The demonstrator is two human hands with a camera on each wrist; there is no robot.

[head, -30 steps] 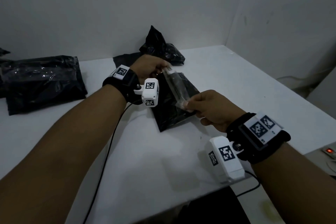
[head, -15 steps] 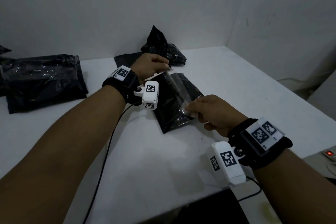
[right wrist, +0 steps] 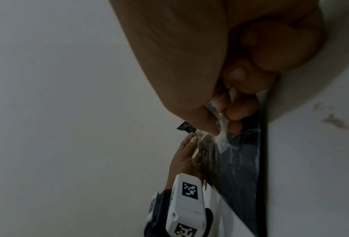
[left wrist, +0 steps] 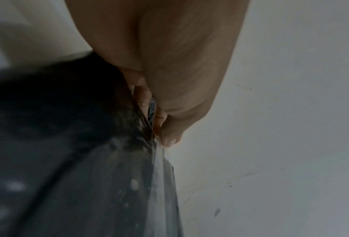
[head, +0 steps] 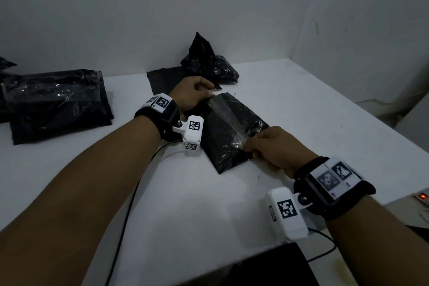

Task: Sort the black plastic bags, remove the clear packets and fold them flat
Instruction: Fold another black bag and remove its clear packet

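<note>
A flat black plastic bag (head: 222, 137) lies on the white table (head: 209, 211) in front of me. A clear packet (head: 228, 121) stretches across its top, held taut between both hands. My left hand (head: 197, 95) pinches the packet's far end, seen close in the left wrist view where the left hand (left wrist: 159, 126) pinches the thin clear packet (left wrist: 159, 162). My right hand (head: 267, 146) pinches the near end; in the right wrist view the right hand (right wrist: 224, 123) squeezes the crinkled clear packet (right wrist: 222, 137) over the black bag (right wrist: 240, 168).
A stack of wrapped black bags (head: 55, 102) sits at the back left. A crumpled black bag (head: 209, 62) and a flat one (head: 162, 79) lie by the back wall. A power strip with a red light (head: 423, 197) is off the table's right edge.
Both hands have lowered the clear packet from above the bag down onto its top surface, keeping it stretched between them.
</note>
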